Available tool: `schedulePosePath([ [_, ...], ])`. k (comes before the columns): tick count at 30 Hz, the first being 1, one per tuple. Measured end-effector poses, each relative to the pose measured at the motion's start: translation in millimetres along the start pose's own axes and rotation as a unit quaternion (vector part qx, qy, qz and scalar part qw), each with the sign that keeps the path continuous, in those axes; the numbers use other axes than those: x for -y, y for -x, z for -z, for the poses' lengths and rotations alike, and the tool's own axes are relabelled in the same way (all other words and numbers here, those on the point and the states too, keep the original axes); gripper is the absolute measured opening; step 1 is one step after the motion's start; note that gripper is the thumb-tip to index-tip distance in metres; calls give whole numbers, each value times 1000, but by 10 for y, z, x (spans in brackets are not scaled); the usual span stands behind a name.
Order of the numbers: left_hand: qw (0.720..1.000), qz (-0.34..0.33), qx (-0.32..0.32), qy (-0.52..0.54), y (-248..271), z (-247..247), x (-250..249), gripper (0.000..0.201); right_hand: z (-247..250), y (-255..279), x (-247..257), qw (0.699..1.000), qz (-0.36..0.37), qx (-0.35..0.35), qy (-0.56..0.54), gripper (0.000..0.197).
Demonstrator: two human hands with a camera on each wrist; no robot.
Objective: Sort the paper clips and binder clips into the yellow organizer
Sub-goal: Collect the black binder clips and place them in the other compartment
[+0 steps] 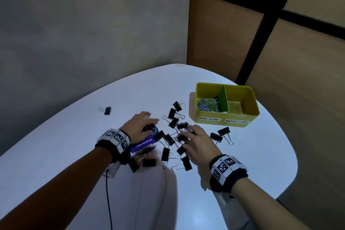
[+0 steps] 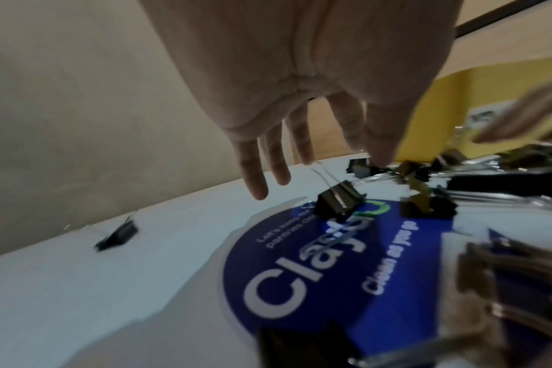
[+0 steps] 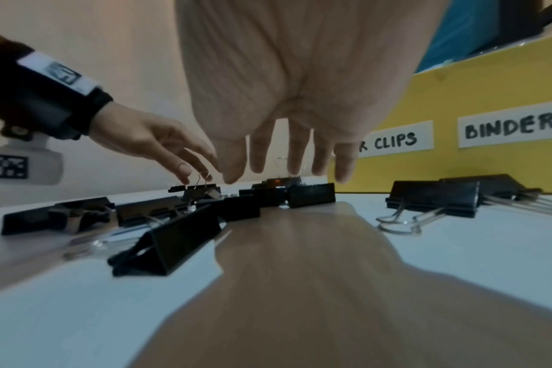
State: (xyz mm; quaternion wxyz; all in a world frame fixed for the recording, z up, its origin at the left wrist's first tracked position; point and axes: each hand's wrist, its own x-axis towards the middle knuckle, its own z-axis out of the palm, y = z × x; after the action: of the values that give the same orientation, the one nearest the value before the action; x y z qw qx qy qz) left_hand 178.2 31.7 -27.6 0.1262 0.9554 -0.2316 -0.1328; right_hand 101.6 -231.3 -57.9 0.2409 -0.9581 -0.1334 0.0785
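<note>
The yellow organizer (image 1: 251,99) stands at the table's far right. Its left compartment, labelled PAPER CLIPS, holds a heap of paper clips (image 1: 207,105). The right compartment (image 1: 235,106), labelled BINDER CLIPS, has nothing in it. Several black binder clips (image 1: 172,141) lie scattered in the middle of the table. My left hand (image 1: 149,124) hovers with straight fingers (image 2: 255,174) just above one binder clip (image 2: 339,201) lying on a blue sticker (image 2: 315,274). My right hand (image 1: 188,136) is spread over the pile, its fingers (image 3: 259,154) straight and holding nothing.
One binder clip (image 1: 106,110) lies apart at the far left, and two more (image 1: 221,134) lie right of my right hand, in front of the organizer. A black cable (image 1: 108,196) hangs from my left wrist. The white table (image 1: 74,136) curves away to the right near a wooden partition.
</note>
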Motion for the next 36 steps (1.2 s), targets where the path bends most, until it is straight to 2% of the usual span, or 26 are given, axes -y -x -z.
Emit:
schedulePosePath([
  [1,999,-14,13,-31,18,-33,-75,46,-9,-12,7,1000,-15,-2,17,51],
  [5,989,-62,28,-134,114,-252,-334,62,-120,5,99,994,-59,64,72,71],
  [9,997,-9,27,-78,184,-392,-357,51,-206,74,191,994,-52,17,98,59],
  [12,999,-5,34,-33,178,-361,-337,38,-217,78,226,994,-56,13,96,56],
  [17,998,5,17,-66,254,-331,-319,41,-203,45,234,993,-57,13,98,54],
  [19,996,-47,-35,-72,300,-340,-379,44,-205,36,236,993,-61,8,97,56],
  [21,977,-177,-77,-93,371,-368,-462,37,-190,47,242,995,-58,12,82,58],
  [23,946,-289,-52,-136,465,-439,-518,20,-139,84,259,997,-53,7,60,57],
  [25,929,-322,-21,-184,535,-533,-539,14,-64,164,274,998,-51,-10,32,50],
  [27,927,-313,-12,-207,542,-626,-529,5,-40,316,234,998,-54,-20,-6,38],
  [31,931,-291,-18,-222,465,-666,-536,14,-84,758,65,995,-75,-9,-67,23],
  [34,944,-269,6,-191,399,-591,-598,11,-108,1108,-62,990,-100,-26,-93,19],
  [36,961,-242,19,-132,330,-467,-714,11,-114,1354,-153,982,-138,-71,-104,11],
])
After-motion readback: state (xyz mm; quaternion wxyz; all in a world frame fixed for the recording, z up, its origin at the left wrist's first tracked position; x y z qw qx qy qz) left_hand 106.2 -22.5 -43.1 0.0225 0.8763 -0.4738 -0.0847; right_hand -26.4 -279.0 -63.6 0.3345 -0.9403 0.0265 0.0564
